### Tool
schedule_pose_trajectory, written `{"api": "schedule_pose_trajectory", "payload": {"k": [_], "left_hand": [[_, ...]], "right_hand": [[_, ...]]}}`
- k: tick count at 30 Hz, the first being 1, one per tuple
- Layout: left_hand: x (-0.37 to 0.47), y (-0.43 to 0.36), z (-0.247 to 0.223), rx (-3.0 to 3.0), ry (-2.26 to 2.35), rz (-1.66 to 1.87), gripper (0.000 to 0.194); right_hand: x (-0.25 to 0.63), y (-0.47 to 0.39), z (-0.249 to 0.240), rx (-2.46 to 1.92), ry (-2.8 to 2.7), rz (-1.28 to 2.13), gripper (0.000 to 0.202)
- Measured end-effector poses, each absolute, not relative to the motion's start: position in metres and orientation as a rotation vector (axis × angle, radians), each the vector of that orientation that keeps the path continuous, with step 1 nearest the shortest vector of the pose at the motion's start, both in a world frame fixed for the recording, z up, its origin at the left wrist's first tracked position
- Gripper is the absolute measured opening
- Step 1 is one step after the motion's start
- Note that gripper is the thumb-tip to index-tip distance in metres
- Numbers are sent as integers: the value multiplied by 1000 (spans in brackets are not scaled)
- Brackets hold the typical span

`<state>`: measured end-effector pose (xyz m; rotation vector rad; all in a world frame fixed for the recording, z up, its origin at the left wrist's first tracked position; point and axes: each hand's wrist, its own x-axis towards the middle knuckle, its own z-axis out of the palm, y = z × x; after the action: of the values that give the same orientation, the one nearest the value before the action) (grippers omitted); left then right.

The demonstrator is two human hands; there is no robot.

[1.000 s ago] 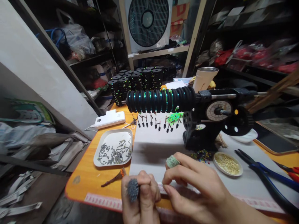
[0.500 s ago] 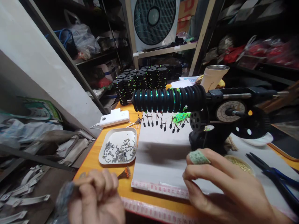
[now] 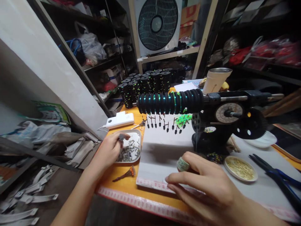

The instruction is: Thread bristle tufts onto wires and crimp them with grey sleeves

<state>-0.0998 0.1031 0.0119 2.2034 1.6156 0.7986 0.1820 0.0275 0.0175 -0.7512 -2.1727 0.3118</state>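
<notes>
My left hand (image 3: 114, 145), a grey wrap on one finger, reaches over the left part of a white tray (image 3: 138, 147) of small metal pieces. Its fingers are bent over the pieces, and whether they grip one is too small to tell. My right hand (image 3: 199, 179), green tape round a finger, is pinched at the pink measuring tape on the white board (image 3: 155, 166); a tiny pale thing shows at its fingertips. Behind the board a black spool roll (image 3: 169, 103) sits on a machine spindle, with small dark weighted pieces (image 3: 166, 125) hanging beneath.
An orange-tipped brush-like bundle (image 3: 125, 174) lies between tray and board. To the right are a dish of gold bits (image 3: 241, 169) and blue-handled pliers (image 3: 277, 175). Farther back stand stacked black spools (image 3: 145, 84), a white power bank (image 3: 119, 120), a cup (image 3: 216, 81) and a fan (image 3: 157, 24).
My left hand has moved from the table's front edge up to the tray. My right hand has shifted left and down to the board's front edge. The view has shifted slightly.
</notes>
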Motion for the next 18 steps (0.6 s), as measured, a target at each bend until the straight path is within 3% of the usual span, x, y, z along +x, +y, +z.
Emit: {"api": "schedule_pose_trajectory", "payload": {"k": [2, 6, 11, 14, 18], "left_hand": [[-91, 119, 9, 2278, 1597, 647, 34], [-77, 141, -1, 2328, 1633, 395, 9], [-73, 153, -2, 2262, 1614, 179, 20], [-68, 150, 7, 2195, 1660, 242, 16], [-55, 118, 26, 2063, 1643, 587, 9]], "right_hand": [[182, 28, 16, -763, -2168, 324, 21], [184, 30, 14, -782, -2146, 366, 20], [186, 32, 11, -806, -2082, 410, 17], [187, 32, 9, -860, -2013, 414, 14], [187, 32, 11, -924, -1976, 410, 12]]}}
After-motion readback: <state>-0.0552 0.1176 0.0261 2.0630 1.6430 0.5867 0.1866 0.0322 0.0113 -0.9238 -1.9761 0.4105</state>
